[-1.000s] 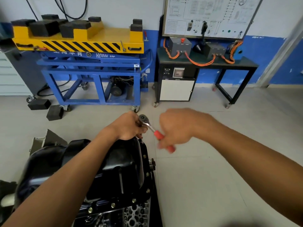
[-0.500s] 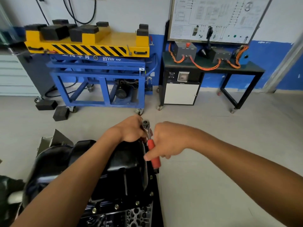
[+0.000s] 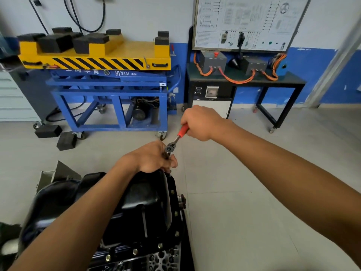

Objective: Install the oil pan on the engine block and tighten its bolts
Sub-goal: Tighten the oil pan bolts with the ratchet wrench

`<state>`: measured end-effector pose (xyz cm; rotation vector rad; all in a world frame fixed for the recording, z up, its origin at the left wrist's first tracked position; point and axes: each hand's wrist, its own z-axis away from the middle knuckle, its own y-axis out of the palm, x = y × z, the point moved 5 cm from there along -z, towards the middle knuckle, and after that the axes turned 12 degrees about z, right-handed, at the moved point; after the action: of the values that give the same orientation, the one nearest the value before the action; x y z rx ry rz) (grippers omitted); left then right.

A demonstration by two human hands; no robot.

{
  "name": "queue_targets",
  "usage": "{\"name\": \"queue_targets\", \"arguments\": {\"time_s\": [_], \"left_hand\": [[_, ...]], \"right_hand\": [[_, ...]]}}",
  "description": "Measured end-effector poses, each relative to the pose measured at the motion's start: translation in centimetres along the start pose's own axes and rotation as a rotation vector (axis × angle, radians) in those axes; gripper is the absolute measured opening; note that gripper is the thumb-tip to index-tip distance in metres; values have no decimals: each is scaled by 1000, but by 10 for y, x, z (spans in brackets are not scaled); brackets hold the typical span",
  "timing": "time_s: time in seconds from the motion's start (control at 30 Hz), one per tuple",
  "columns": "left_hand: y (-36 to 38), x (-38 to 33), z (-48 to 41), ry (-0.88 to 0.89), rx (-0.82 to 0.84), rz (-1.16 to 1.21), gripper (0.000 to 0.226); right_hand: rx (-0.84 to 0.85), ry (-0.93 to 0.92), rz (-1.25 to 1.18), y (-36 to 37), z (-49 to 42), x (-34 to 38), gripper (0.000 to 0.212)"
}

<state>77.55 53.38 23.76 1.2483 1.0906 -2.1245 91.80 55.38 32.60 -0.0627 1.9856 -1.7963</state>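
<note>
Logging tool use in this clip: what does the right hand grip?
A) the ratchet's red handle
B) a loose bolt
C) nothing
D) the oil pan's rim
A: the right hand wraps the red handle of the ratchet; the left hand holds its head end.

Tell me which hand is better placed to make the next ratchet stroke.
Right. The right hand holds the ratchet's red grip with room to swing. The left hand is curled around the ratchet head at the oil pan's far corner, apparently steadying it.
</note>
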Motion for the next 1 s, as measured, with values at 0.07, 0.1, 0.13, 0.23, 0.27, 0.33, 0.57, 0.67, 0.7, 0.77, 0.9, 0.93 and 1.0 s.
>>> {"name": "queue_targets", "arguments": {"time_s": [0.07, 0.1, 0.13, 0.23, 0.27, 0.33, 0.57, 0.67, 0.7, 0.77, 0.9, 0.93, 1.0], "left_hand": [[0, -1, 2, 4, 7, -7, 10], [1, -2, 2, 6, 9, -8, 10], [0, -2, 3, 6, 11, -8, 10], [1, -2, 4, 10, -4, -4, 10], [1, -1, 4, 12, -19, -1, 11], [-1, 1, 2, 14, -58, 3, 13], [-6, 4, 1, 8, -174, -25, 11], [-7, -1, 5, 19, -217, -89, 14], [-7, -4, 8, 30, -235, -124, 19], [-6, -10, 13, 60, -257, -178, 24], [-6, -18, 20, 122, -273, -270, 42], [-6, -21, 21, 139, -275, -286, 47], [-6, -23, 22, 159, -260, -296, 48]], "right_hand": [[-39, -45, -18, 1, -9, 12, 17], [-47, -62, -35, 3, -12, 18, 20], [-52, -73, -58, 5, -14, 21, 22], [-65, -71, -106, 10, -12, 21, 22], [-67, -53, -107, 12, -9, 18, 21], [-40, -12, -97, 14, -2, 10, 17], [186, -76, 69, 0, 44, 4, 38], [506, -216, -115, 3, 64, 31, 47], [567, -251, -185, 5, 68, 43, 50], [568, -286, -260, 8, 69, 65, 60], [366, -225, -272, 13, 62, 90, 74], [297, -189, -267, 12, 59, 91, 76], [233, -123, -273, 13, 55, 90, 78]]}}
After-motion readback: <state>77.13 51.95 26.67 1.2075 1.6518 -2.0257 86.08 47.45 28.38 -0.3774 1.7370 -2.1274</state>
